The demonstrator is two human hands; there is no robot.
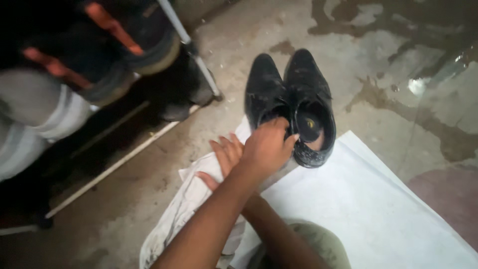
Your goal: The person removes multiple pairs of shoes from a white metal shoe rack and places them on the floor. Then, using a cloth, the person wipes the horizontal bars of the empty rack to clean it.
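Right hand (266, 147): crosses over the other forearm; fingers curled in a narrow grip on the heel opening of the left-hand shoe, thumb lying along the collar between the two shoes.
Left hand (222, 158): lies beneath the right wrist, palm up, fingers spread wide and flat on the cloth; holds nothing that can be seen.
Pair of black shoes (291, 99): two leather lace-up shoes, glossy and speckled with pale flecks; set side by side and touching, pointed toes to the far side, heels to the near side. The right-hand shoe shows an open, rounded collar with a dark insole bearing a small yellowish mark.
Position of shoes: centre of the scene; heels rest at the far edge of the white sheet, toes on bare floor.
White sheet (378, 209): smooth, flat, pale; spreads near and right.
Cloth (186, 199): off-white, crumpled, soiled; lies to the left of the sheet under the hands.
Floor (249, 35): rough grey concrete, with dark wet patches far right.
Rack (194, 52): thin pale metal tubes, far left; holds dark footwear with orange strips, blurred.
Knee (318, 244): olive fabric, near edge.
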